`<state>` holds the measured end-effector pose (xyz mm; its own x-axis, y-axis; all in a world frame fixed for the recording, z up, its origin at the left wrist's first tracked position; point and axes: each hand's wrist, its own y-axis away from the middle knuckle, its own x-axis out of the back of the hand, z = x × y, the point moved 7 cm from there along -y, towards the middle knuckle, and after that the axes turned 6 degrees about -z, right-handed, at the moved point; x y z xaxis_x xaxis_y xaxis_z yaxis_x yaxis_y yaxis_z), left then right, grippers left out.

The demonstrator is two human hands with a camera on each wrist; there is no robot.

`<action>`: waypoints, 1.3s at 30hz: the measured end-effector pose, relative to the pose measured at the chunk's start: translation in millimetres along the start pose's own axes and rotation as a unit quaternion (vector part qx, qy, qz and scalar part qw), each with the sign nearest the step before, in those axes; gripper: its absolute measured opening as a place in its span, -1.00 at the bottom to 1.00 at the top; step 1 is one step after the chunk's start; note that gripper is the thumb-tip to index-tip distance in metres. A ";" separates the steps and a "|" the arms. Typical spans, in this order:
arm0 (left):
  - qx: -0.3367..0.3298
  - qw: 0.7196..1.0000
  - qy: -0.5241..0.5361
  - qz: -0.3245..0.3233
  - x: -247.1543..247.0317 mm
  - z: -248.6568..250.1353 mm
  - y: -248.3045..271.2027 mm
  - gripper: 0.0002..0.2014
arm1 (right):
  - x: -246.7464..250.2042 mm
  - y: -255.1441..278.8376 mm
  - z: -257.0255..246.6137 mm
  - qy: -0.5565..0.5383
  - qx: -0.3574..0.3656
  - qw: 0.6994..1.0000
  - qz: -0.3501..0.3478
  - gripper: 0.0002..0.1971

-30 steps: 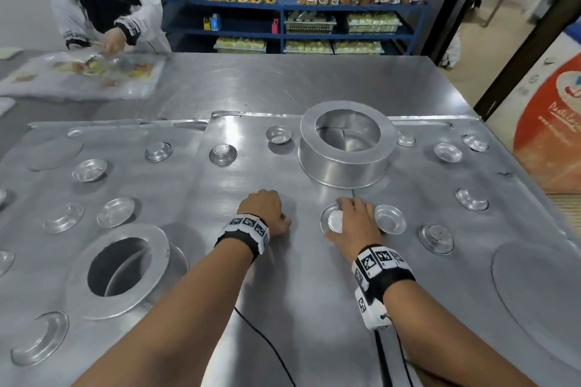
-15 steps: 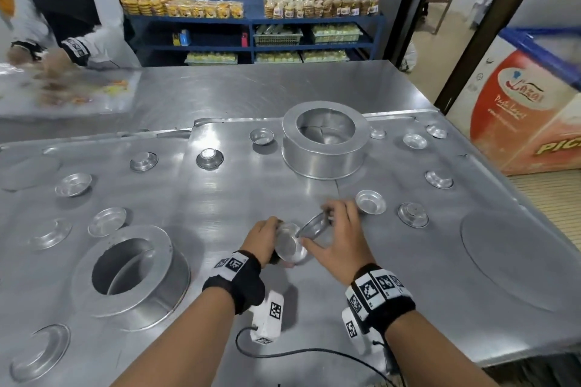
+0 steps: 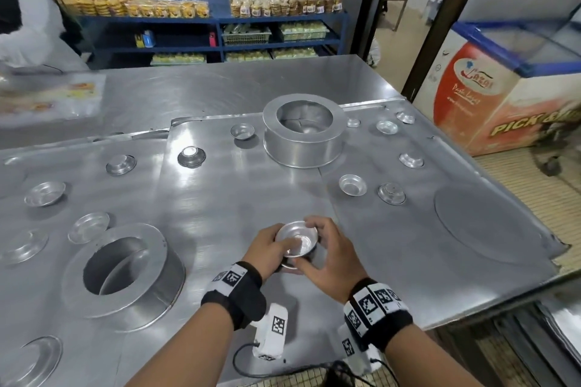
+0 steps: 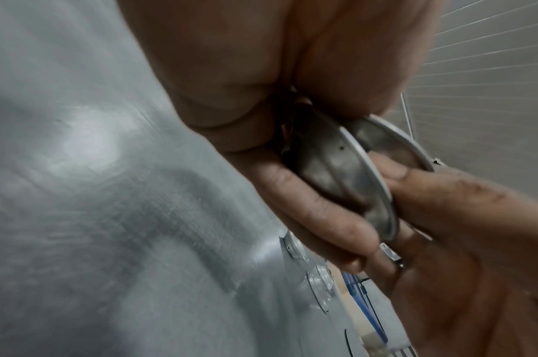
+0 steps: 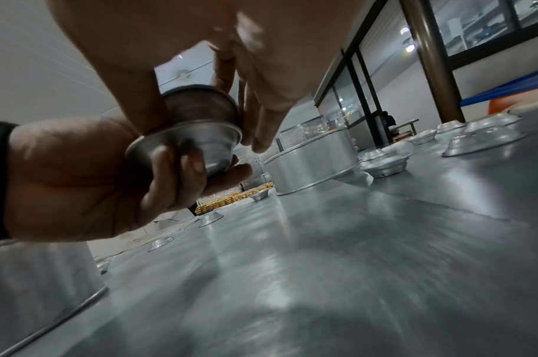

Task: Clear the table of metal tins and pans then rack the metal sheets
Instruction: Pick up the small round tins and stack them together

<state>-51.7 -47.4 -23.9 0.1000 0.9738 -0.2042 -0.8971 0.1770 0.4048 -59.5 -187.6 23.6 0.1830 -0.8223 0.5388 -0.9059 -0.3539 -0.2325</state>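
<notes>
Tins (image 3: 297, 242), two small cups nested one inside the other, held just above the sheet at lower centre of the head view. Left hand (image 3: 267, 250) curled beneath and around the lower cup; right hand (image 3: 330, 258) closed on the rim of the upper cup from the right side. Fingers (image 5: 169, 169) of the left hand seen wrapped under the flared base in the right wrist view, thumb pressed on the rim. Both hands occupied, neither free.

Handling estimate: thin stamped metal, light, rigid, smooth and probably slippery; rims thin and possibly sharp. Recommended hold: pinch across the rolled rim, or cup the tapered wall from below. Nesting likely to jam if pressed askew; keep rims parallel.

Outward from the hands: loose tins (image 3: 352, 184) scattered at right centre and left centre of the frame, some upright, some inverted. Round pan (image 3: 303, 141) inverted at upper centre, its base cut out; second pan (image 3: 125, 273) at lower left, likewise open. Metal sheets (image 3: 235, 198) lying side by side beneath everything, on a steel table (image 3: 220, 85). Blue shelving (image 3: 217, 31) with bagged goods at the top of the frame; another person (image 3: 28, 25) at upper left.

Clearing judged at an early stage; sheets not yet free for racking.
</notes>
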 end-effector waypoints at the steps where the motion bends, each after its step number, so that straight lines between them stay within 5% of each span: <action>1: -0.003 1.000 -0.011 0.000 0.1 -1.1 -0.8 -0.79 | -0.1 1.2 1.5 -0.011 -0.005 1.000 -0.007 -0.34; 12: -0.007 0.998 -0.063 0.003 -8.1 -7.1 -26.4 -0.77 | 12.5 -10.7 30.4 -0.018 -0.019 0.989 -0.148 -0.19; 17: 0.015 0.999 -0.046 0.024 -17.4 -8.8 -46.1 -0.74 | 33.7 -39.0 72.9 0.044 -0.079 0.970 -0.227 -0.25; 26: 0.019 0.996 -0.062 0.055 -48.7 10.1 -87.6 -0.75 | 94.6 -128.5 152.0 0.297 -0.151 0.930 -0.155 -0.34; 33: 0.028 0.994 -0.065 0.089 -64.8 12.5 -112.5 -0.70 | 105.9 -167.9 193.1 0.328 -0.189 0.904 -0.196 -0.04; 39: 0.015 0.987 -0.090 0.133 -68.9 10.6 -120.5 -0.75 | 105.9 -176.9 198.5 0.319 -0.149 0.907 -0.231 -0.11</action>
<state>54.2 -134.3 -49.2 -0.0603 0.9955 0.0734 -0.8887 -0.0870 0.4501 195.9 -300.5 -39.0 0.3964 -0.1583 0.9043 -0.8696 -0.3806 0.3145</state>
